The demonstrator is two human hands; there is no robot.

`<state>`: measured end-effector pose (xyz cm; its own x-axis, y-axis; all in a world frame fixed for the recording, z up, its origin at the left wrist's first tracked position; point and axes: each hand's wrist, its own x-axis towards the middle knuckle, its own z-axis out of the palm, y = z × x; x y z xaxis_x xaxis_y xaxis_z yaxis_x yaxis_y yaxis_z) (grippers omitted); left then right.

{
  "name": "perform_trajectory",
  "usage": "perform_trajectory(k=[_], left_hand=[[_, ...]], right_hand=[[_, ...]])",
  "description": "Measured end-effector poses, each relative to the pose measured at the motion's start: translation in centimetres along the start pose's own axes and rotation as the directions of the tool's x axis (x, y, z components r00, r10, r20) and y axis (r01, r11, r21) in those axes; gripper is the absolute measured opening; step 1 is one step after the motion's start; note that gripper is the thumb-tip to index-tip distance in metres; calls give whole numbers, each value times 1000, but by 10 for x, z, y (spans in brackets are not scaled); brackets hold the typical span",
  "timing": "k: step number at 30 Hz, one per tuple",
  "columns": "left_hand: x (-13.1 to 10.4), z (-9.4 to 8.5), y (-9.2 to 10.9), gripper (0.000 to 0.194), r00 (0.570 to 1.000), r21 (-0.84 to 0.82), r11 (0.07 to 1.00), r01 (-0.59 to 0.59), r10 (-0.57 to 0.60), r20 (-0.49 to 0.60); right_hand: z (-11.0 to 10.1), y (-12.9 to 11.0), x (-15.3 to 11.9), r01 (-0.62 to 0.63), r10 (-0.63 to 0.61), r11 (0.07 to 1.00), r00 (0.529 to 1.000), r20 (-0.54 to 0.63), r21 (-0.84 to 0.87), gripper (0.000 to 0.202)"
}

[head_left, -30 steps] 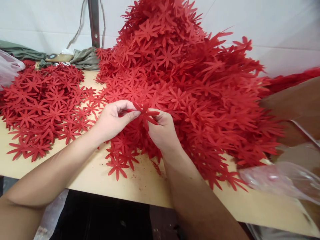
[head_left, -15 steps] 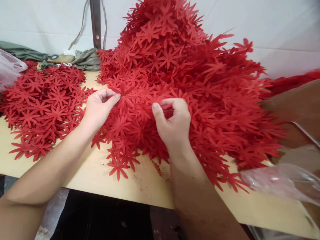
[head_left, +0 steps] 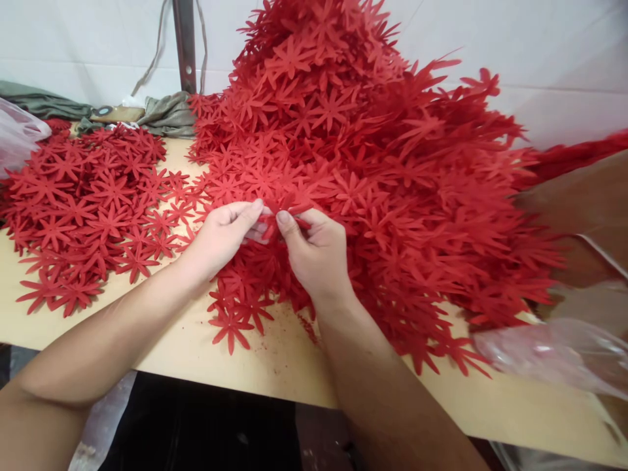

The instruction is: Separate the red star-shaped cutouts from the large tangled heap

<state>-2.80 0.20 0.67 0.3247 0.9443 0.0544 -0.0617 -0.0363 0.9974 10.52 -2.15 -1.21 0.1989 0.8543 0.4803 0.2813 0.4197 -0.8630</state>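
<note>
Both hands meet over the front of a large heap of red star-shaped fabric flower pieces (head_left: 338,111). Between them is one red flower piece (head_left: 282,204) with narrow petals. My left hand (head_left: 228,229) pinches it from the left, thumb on top. From the right, my right hand (head_left: 318,245) pinches the same piece between thumb and fingers, its thumb tip close to the left fingertips. Parts of the petals are hidden by the fingers. A lower, looser pile of similar red flowers (head_left: 93,190) lies to the left of my left forearm.
The pale wooden table (head_left: 235,379) shows along the front, with red crumbs on it. Clear plastic (head_left: 554,353) and a brown carton (head_left: 583,216) are at the right. At the back left lie a grey-green cloth (head_left: 169,114) and a plastic bag (head_left: 19,134) near a metal post (head_left: 184,46).
My left hand has moved right and slightly down, carrying the flower piece. My right hand has come left and closed on that piece; before, its thumb and fingers were apart.
</note>
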Motion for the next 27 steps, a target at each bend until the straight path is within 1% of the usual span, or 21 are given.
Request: perform_trajectory(k=[2,4,7,9,12,16,19,22,24,25,27], left_hand=[[1,-3,0,53,994,-60,993,102,-100,45],[1,-7,0,66,979,-95,981,170,-157,133],[1,-13,1,81,951,-153,963,222,-180,252],[-1,-14,2,85,942,-188,952,242,-184,282],[-3,-15,2,88,937,-199,946,255,-191,293],[-4,-15,-2,88,929,-152,963,221,-161,333],[-6,-14,-4,85,925,-125,974,187,-132,356],[-8,-13,-2,80,921,-73,982,173,-135,365],[-10,-11,1,78,907,-80,975,205,-159,389],[-10,-10,2,78,893,-108,965,240,-176,414],[-11,-10,4,82,848,-187,922,339,-213,486]], right_hand=[[-2,-2,1,7,-7,1000,999,-33,-26,33],[-3,-4,1,19,-21,999,999,-49,-48,34],[-3,-7,0,41,-47,997,995,-84,-69,35],[-4,-9,-2,57,-64,996,993,-101,-70,33],[-5,-13,-3,88,-92,995,990,-109,-42,27],[-5,-16,-4,138,-140,990,980,-140,-26,22],[-5,-17,-3,172,-176,984,968,-178,-39,21],[-6,-15,-3,178,-183,983,961,-207,-41,19],[-7,-14,-3,163,-165,986,961,-222,-28,17],[-8,-14,-4,150,-150,989,963,-224,-18,17],[-9,-15,-5,125,-123,992,968,-220,-3,18]])
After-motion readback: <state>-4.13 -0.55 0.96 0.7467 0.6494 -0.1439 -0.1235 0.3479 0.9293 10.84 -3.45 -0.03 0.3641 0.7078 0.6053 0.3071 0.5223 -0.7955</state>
